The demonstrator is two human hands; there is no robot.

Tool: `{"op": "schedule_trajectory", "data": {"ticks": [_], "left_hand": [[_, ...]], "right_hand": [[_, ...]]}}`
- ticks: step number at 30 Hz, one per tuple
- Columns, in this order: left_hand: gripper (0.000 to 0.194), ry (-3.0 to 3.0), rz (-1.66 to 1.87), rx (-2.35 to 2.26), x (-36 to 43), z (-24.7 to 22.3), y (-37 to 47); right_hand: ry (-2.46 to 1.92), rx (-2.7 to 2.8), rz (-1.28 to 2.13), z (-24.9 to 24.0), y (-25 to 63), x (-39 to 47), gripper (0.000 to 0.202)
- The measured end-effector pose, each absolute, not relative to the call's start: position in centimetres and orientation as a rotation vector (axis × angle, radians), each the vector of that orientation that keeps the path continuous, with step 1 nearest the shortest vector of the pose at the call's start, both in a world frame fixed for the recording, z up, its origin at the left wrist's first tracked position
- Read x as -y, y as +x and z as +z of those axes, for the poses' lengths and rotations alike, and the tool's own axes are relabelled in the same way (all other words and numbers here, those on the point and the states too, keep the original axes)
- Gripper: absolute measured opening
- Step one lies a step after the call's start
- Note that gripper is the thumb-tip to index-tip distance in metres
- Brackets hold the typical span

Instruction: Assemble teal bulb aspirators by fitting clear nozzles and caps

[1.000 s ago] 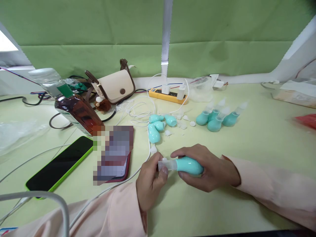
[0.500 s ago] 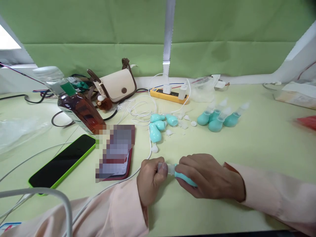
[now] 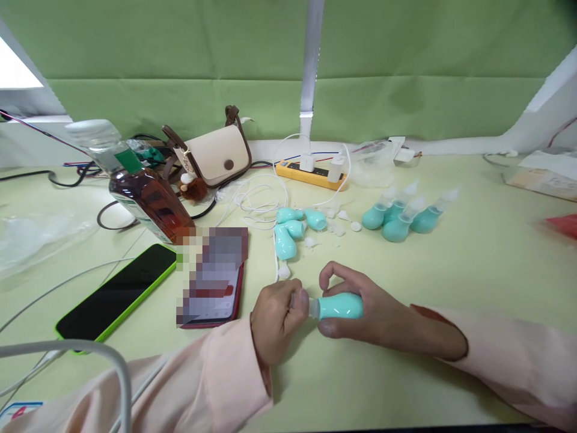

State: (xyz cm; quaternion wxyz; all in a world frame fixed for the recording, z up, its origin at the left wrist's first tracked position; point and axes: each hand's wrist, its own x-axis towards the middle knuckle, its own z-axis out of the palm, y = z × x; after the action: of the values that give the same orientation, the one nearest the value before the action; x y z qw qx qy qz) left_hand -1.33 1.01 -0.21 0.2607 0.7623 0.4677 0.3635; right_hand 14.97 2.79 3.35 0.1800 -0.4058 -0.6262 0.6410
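A nasal aspirator with a turquoise bulb and a translucent nozzle lies level between my hands, just above the table. My left hand is closed round the nozzle, its thumb pressed along it and covering most of the tip. Loosely round the bulb is my right hand, with the thumb below, the index finger arched clear above and the bulb's rear end at the palm. Several loose turquoise bulbs lie beyond my hands. To their right stand several bulbs with nozzles fitted.
Small translucent pieces lie beside the loose bulbs. A red-cased phone, a green-cased phone and a bottle of brown liquid occupy the left. Behind are a cream bag, a yellow power strip and white cables.
My right hand has turned palm inward and its fingers have lifted, uncovering the bulb. The left hand keeps its hold on the nozzle.
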Motion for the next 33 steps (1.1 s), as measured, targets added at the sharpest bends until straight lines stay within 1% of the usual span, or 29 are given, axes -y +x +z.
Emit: {"op": "schedule_trajectory", "data": {"ticks": [3,4,6,9,12,17,20,26,30,33], "left_hand": [[0.026,2.181,1.06,-1.167,-1.0,-0.1,-1.4],[0.027,2.185,1.074,-1.158,-1.0,-0.2,-1.4],[0.032,2.11,1.071,-1.209,-1.0,-0.2,-1.3],[0.037,1.892,1.002,-1.309,-1.0,-0.3,-1.1],[0.036,1.752,0.959,-1.3,-1.0,-0.4,-0.9],[0.035,1.609,0.996,-1.285,-0.9,-0.6,-0.8],[0.035,1.562,1.001,-1.247,-0.8,-0.5,-0.6],[0.031,1.516,0.969,-1.207,-0.6,0.0,-0.5],[0.029,1.5,0.935,-1.217,-0.5,0.2,-0.3],[0.029,1.454,0.962,-1.268,-0.4,0.2,0.0]], "right_hand": [[-1.059,1.5,2.307,3.6,15.3,-3.8,0.03],[-1.031,1.418,2.396,3.7,15.3,-4.1,0.025],[-1.028,1.323,2.41,3.8,15.2,-4.1,0.021],[-1.116,1.366,2.165,3.6,14.9,-3.5,0.022],[-1.161,1.485,1.912,3.3,14.6,-2.6,0.022],[-1.128,1.694,1.741,3.1,14.6,-2.0,0.021],[-1.097,1.91,1.543,3.4,14.8,-2.1,0.018],[-0.858,2.33,1.018,3.4,15.5,-2.6,0.008],[-0.705,2.452,0.601,2.5,15.7,-2.7,0.008],[-0.561,2.471,0.373,1.5,15.5,-2.8,0.01]]}}
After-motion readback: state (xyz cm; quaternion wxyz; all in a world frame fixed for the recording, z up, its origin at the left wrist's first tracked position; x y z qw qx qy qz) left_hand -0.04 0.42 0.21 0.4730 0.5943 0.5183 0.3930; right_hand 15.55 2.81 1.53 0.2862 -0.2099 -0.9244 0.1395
